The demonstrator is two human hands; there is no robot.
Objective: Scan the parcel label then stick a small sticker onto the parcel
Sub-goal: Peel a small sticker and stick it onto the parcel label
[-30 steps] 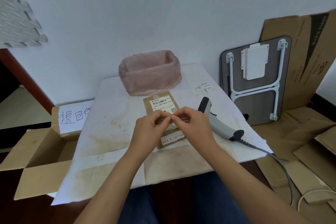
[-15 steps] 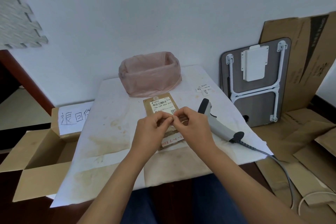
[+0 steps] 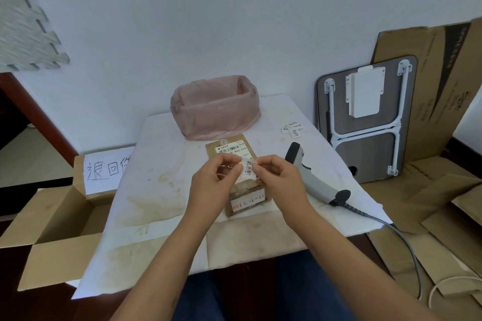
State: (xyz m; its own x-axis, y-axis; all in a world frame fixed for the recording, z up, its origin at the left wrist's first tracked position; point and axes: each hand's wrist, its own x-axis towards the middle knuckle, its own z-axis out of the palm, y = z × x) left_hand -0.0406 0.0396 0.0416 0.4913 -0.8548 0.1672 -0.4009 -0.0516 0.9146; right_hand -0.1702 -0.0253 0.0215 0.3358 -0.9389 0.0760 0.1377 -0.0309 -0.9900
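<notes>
White wall is filling the background, and below it a small surface (image 3: 182,206) draped in stained white paper is carrying the work. At the far edge a tub lined with a pink plastic bag (image 3: 215,107) is standing against the wall. Just in front of it a brown cardboard parcel (image 3: 247,199) is lying flat, its printed shipping label (image 3: 230,150) with a barcode facing up at the far end and a white strip with red handwriting (image 3: 248,202) showing on the near side.

Both hands are hovering over the middle of the parcel. The right hand (image 3: 281,177) is pinching a small white sticker (image 3: 249,169) with black handwritten characters, its fingers (image 3: 260,164) closed on the sticker's right edge. The left hand (image 3: 211,182) is pinching the left edge of the same piece, where a thin clear or white backing seems to be lifting; whether it is gripping the sticker itself or only the backing cannot be told.

A grey and black handheld barcode scanner (image 3: 313,177) is lying on the surface just right of the parcel, untouched, its cable (image 3: 401,237) trailing off toward the floor. More small stickers (image 3: 292,129) are lying near the far right corner. An open cardboard box (image 3: 52,229) with a handwritten paper sign (image 3: 107,169) is sitting to the left, and a folded lap table (image 3: 365,122) and flattened cardboard (image 3: 430,91) are leaning at right.
</notes>
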